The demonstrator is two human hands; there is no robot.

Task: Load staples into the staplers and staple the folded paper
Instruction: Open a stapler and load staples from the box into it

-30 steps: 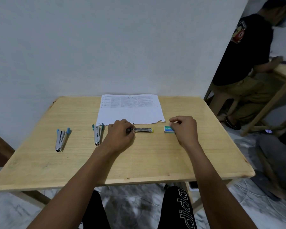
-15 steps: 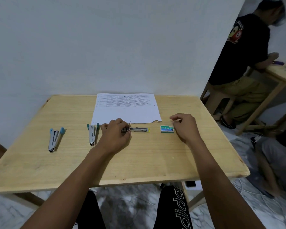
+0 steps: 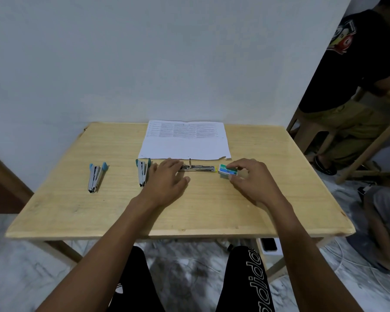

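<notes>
The printed folded paper (image 3: 185, 143) lies at the far middle of the wooden table (image 3: 212, 212). An opened metal stapler with a yellow tip (image 3: 199, 168) lies lengthwise just in front of it. My left hand (image 3: 166, 181) rests flat with fingers spread, its fingertips over that stapler's left end and its thumb apart. A small green staple box (image 3: 227, 171) sits right of the yellow tip, and my right hand (image 3: 251, 180) pinches it between thumb and index finger. Two closed staplers with teal caps lie further left: one beside my left hand (image 3: 142, 173), one apart (image 3: 96, 177).
A white wall stands right behind the table. At the right, a person in a black shirt (image 3: 356, 64) sits at another wooden table, and another person crouches on the floor (image 3: 385, 217). My knees are under the front edge.
My left hand has loosened from a closed grip on the open stapler's end to a flat, spread hand. My right hand has moved onto the staple box and pinched it.
</notes>
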